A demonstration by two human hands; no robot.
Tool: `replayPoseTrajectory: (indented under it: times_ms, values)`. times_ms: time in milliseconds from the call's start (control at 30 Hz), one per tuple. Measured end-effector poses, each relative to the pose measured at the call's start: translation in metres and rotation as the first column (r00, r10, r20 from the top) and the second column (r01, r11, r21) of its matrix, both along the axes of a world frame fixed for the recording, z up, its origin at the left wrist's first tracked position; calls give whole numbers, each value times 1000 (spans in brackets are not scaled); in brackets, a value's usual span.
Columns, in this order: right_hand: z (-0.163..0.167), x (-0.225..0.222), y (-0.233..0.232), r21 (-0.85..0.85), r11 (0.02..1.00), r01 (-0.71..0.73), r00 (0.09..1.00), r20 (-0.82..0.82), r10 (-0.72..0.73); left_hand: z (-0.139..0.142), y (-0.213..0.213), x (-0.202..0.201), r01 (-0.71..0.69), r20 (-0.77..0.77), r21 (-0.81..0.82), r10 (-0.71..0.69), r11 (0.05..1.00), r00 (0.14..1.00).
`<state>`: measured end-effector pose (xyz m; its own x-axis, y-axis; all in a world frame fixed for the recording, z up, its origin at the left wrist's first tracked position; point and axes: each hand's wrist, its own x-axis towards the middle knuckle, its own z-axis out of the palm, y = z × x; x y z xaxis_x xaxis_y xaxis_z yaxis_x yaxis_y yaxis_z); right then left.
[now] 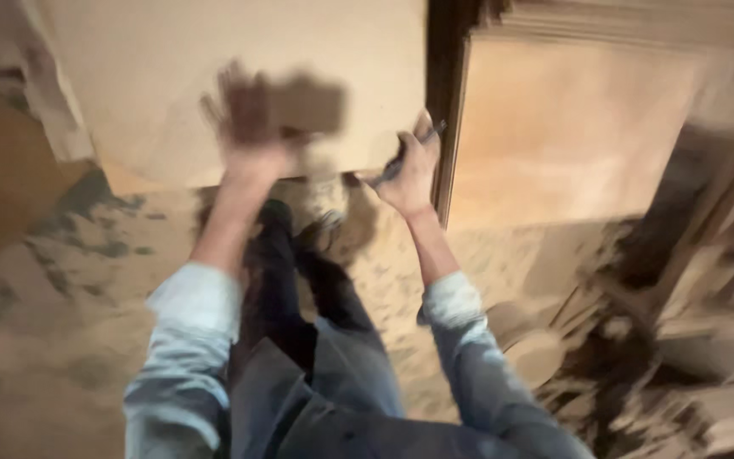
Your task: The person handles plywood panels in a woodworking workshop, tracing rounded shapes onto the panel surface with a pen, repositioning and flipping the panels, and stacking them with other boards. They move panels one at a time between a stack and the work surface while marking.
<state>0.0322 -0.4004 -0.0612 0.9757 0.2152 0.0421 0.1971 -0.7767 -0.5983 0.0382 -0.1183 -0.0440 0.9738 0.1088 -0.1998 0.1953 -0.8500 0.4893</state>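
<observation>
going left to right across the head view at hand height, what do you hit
left hand on the pale board → right hand holding a dark slim tool → dark gap → orange-brown board → stacked wood pieces

A large flat board (214, 76) stands ahead of the person, over the floor (61, 280). The left hand (252, 119) lies on the face of the board, near its lower edge. The right hand (409, 170) is at the lower right corner of the same board, with a thin tool (409, 151) in its grip. To the right of this board, across a narrow gap, is a second board (571, 127). Further right, pieces of cut wood (707, 280) are piled up. The person's shoe (320, 208) is on the floor below the first board, between the two arms.
</observation>
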Motion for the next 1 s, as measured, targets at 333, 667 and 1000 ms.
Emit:
replayPoseTrajectory:
  times_ms: [333, 667, 1000]
  values:
    - [104, 16, 115, 387, 901, -196, 978, 16, 206, -6, -15, 36, -132, -273, 245, 199, 961, 941]
    - [118, 17, 373, -93, 352, -931, 360, -91, 928, 4, 0, 41, 766, -473, -279, 777, -579, 415]
    - [74, 0, 389, -155, 174, -972, 209, -250, 945, 25, 11, 31, 786, -478, -342, 815, -515, 327]
